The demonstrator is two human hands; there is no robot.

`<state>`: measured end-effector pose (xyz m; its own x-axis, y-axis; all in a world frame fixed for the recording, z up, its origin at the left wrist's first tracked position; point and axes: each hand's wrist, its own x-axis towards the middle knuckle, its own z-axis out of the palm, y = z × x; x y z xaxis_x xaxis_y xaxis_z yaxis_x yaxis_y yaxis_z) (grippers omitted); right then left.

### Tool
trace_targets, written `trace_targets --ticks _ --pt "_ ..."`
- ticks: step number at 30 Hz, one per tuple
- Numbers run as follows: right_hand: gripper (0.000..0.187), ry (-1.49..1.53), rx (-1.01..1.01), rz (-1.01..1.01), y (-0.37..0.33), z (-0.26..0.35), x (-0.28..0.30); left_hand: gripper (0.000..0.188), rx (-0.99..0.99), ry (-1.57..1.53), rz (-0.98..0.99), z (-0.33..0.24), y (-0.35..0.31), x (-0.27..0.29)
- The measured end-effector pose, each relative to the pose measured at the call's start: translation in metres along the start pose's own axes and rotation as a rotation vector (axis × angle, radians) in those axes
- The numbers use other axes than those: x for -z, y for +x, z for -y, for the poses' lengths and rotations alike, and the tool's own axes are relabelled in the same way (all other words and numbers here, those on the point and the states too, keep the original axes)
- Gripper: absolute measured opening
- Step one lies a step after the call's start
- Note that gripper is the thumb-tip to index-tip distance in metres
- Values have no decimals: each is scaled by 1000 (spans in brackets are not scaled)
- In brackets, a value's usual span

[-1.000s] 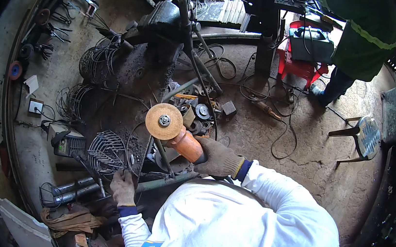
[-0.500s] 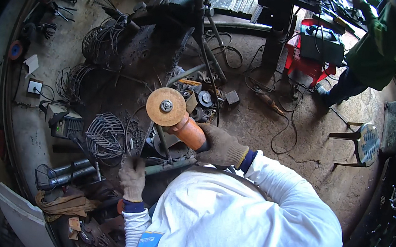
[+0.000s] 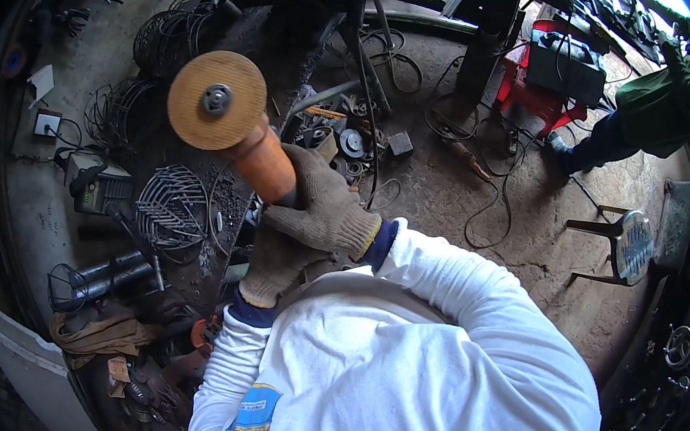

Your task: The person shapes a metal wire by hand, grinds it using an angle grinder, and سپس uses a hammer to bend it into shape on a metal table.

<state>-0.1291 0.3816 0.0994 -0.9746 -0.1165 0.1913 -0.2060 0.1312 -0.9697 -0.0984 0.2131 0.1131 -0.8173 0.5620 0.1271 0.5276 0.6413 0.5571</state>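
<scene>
An orange angle grinder [image 3: 262, 163] is raised in front of my chest, its tan disc [image 3: 200, 105] turned up toward me at the upper left. My gloved right hand [image 3: 325, 205] is wrapped round the grinder's body. Just below it, my gloved left hand [image 3: 275, 265] is tucked against the right hand near the grinder's rear end. The left fingers are hidden behind the right hand, so whether they grip the tool does not show.
Beyond my hands lies a dark, grimy worktable [image 3: 269, 62]. Metal parts [image 3: 345, 143] are heaped beside it, and a wire coil [image 3: 171, 208] rests to the left. A stool [image 3: 626, 248], cables [image 3: 491, 207] and another person [image 3: 664, 107] are on the right.
The grinder has come up and to the left, its disc looming larger. My left hand has moved rightward from the table's edge to under my right hand.
</scene>
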Motion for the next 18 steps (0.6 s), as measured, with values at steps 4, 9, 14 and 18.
trace_targets --ticks 4,9,14,18 --pt "81 527 -124 220 16 -10 3 66 436 -730 113 -18 -2 20" --pt "64 856 -196 536 40 -11 0 59 354 -1017 117 -12 -23 13" --pt "65 659 -87 310 36 7 -15 60 354 -980 -204 13 -23 -17" --pt "67 542 -96 241 35 -2 -32 57 531 -706 -294 9 -27 -10"
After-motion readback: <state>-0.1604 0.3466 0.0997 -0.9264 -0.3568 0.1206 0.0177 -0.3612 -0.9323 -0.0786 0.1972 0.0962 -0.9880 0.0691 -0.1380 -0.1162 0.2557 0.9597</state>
